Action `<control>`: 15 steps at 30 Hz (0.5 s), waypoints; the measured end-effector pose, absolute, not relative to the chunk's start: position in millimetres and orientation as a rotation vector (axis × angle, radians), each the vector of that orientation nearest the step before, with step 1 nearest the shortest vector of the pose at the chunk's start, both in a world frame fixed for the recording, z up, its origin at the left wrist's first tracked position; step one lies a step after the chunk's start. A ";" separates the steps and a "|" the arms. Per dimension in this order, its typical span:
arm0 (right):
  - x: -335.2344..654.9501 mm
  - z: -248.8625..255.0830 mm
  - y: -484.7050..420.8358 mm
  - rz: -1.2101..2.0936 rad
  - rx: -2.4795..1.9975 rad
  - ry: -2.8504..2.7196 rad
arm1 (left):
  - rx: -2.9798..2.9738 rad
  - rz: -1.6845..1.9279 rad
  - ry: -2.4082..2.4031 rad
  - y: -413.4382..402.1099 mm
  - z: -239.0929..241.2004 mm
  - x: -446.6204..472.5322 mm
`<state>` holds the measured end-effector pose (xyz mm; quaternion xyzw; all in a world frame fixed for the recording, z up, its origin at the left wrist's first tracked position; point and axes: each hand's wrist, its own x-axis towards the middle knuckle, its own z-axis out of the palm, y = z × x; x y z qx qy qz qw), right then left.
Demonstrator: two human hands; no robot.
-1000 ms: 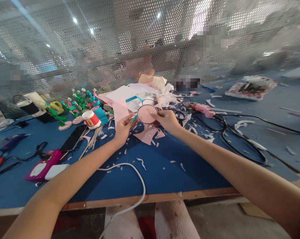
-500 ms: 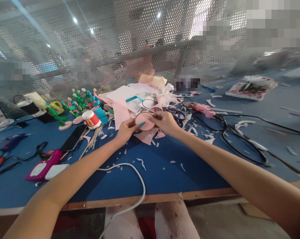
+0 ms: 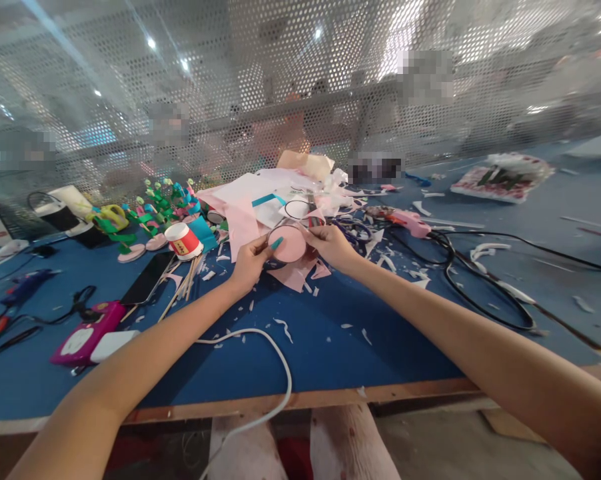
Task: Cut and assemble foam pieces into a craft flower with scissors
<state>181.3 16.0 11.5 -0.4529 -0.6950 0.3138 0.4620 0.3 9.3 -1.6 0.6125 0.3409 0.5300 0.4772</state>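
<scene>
A round pink disc (image 3: 289, 244) is held just above the blue table (image 3: 300, 347) between both hands. My left hand (image 3: 253, 260) pinches its left edge, the thumb with a teal nail lying on its face. My right hand (image 3: 332, 243) grips the right and upper edge with curled fingers. Pink paper offcuts (image 3: 295, 272) lie on the table right under the disc. Behind it sits a heap of white and pink paper sheets (image 3: 260, 193).
A red-and-white paper cup (image 3: 182, 240), wooden sticks (image 3: 183, 283) and a dark phone (image 3: 146, 277) lie left of the hands. A pink glue gun (image 3: 409, 221) and black cables (image 3: 473, 280) are on the right. A white cable (image 3: 273, 347) loops near the front edge. Perforated metal screen behind.
The disc dropped lower toward the table and turned a little in my fingers. My left thumb slid onto its face. Both arms stayed nearly in place.
</scene>
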 end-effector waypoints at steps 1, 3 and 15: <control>181.6 11.4 16.4 0.739 -1.125 -1.719 | 1.498 1.297 0.838 9.3 -1.5 0.4; 182.0 12.0 16.3 0.653 -1.160 -1.742 | 1.502 1.299 0.844 9.1 -1.4 0.7; 188.2 22.8 9.3 0.383 -1.275 -1.710 | 1.486 1.320 0.892 12.1 -5.1 -0.5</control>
